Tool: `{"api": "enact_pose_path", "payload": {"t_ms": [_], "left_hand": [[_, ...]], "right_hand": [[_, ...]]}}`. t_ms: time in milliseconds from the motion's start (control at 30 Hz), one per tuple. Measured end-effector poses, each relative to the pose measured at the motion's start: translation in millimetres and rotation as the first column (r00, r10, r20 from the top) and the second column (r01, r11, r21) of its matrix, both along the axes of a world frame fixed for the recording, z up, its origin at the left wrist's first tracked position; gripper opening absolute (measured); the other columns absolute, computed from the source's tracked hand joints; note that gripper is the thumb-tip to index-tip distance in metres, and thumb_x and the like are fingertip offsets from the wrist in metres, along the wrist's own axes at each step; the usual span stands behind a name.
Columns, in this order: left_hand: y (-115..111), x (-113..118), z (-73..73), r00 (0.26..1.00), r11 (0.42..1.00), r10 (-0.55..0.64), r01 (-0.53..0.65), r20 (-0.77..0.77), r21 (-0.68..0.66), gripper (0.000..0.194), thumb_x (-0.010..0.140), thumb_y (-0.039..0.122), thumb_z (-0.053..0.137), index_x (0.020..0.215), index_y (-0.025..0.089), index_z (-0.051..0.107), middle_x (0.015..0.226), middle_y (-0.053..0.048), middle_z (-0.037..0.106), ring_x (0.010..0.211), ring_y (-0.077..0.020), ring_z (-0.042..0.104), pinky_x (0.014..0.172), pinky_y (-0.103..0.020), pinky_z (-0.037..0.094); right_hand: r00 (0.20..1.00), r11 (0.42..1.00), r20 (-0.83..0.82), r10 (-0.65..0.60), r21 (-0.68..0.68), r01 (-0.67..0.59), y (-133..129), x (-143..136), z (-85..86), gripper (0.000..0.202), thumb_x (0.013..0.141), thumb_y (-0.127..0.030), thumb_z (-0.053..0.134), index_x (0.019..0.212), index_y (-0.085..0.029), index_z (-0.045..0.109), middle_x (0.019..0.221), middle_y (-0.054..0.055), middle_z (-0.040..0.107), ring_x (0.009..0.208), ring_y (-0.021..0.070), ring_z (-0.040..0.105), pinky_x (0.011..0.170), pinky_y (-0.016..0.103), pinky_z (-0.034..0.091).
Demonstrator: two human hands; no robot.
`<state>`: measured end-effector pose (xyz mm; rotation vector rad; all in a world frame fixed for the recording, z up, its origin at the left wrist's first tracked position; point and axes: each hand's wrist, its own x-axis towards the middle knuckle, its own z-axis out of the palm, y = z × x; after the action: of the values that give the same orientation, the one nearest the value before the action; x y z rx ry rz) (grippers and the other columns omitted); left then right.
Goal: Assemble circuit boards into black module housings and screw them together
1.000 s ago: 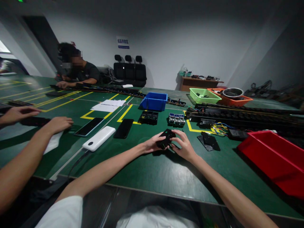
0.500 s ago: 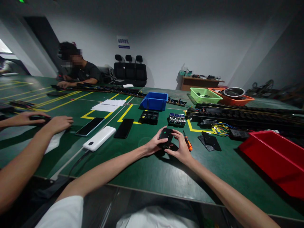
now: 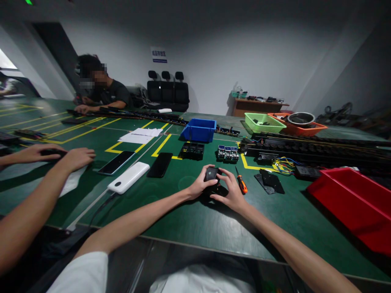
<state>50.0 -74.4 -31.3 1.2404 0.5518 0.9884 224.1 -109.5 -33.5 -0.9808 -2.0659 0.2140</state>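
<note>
Between my hands, a little above the green table [image 3: 183, 219], is a small black plastic case [image 3: 210, 174] with a round mark on its face. My left hand [image 3: 200, 184] is closed around its left side, thumb across the front. My right hand [image 3: 230, 190] curves round the other side, its fingertips touching the upper edge and its thumb below. The underside of the case is hidden. Just right of my right hand lies an orange-handled screwdriver [image 3: 242, 185]. Behind the hands sit small circuit modules [image 3: 227, 153] and a black slotted part [image 3: 192, 150].
Flat black plates [image 3: 270, 182] and a red bin [image 3: 354, 207] lie to the right. A blue bin [image 3: 199, 130] stands behind. Leftward are a black phone [image 3: 159, 165], a white power bank [image 3: 128, 178] with a cable, and a co-worker's hands [image 3: 76, 158]. Another person [image 3: 113, 93] sits across the table.
The black case has been tilted and turned in my hands, so its face shows at a different angle. My fingers have shifted slightly around it.
</note>
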Motion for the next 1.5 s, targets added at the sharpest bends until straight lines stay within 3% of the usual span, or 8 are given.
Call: {"api": "enact_pose_path", "payload": {"t_ms": [167,500,1000,1500], "left_hand": [[3,-1,-3.1,0.991,0.99,0.113,-0.105,-0.079,0.091,0.061,0.07,0.032,0.073,0.121,0.024,0.04,0.105,-0.004,0.053,0.086,-0.014,0.057,0.08,-0.029,0.047],[5,-1,-1.1,0.985,0.981,0.136,-0.119,-0.104,0.15,0.061,0.068,0.033,0.074,0.118,0.024,0.04,0.104,-0.002,0.051,0.087,-0.014,0.054,0.077,-0.026,0.046],[11,1,-3.4,0.981,0.986,0.146,-0.133,-0.131,0.103,0.066,0.067,0.037,0.077,0.119,0.024,0.038,0.104,-0.003,0.052,0.088,-0.0143,0.057,0.084,-0.031,0.046],[10,1,-2.4,0.984,0.991,0.126,-0.118,-0.124,0.069,0.067,0.066,0.037,0.077,0.118,0.025,0.038,0.101,-0.001,0.05,0.082,-0.012,0.054,0.076,-0.027,0.046]], "right_hand": [[0.999,1.0,0.032,0.005,-0.01,-0.005,0,-1,-0.1,0.073,0.071,-0.044,0.074,0.133,-0.026,0.041,0.144,0.013,0.034,0.133,0.0297,0.034,0.106,0.052,0.036],[0.996,0.999,0.074,0.049,-0.013,-0.048,7,7,0.3,0.074,0.074,-0.04,0.072,0.138,-0.026,0.036,0.144,0.013,0.035,0.133,0.0291,0.036,0.106,0.052,0.037],[0.999,1.0,0.035,0.002,-0.018,-0.001,13,4,-3.7,0.08,0.071,-0.04,0.075,0.138,-0.025,0.034,0.141,0.013,0.038,0.131,0.0291,0.039,0.105,0.052,0.039],[1.0,1.0,0.011,-0.017,-0.026,0.017,10,2,-2.0,0.078,0.071,-0.042,0.074,0.137,-0.026,0.036,0.14,0.013,0.039,0.129,0.0298,0.04,0.103,0.053,0.041]]}}
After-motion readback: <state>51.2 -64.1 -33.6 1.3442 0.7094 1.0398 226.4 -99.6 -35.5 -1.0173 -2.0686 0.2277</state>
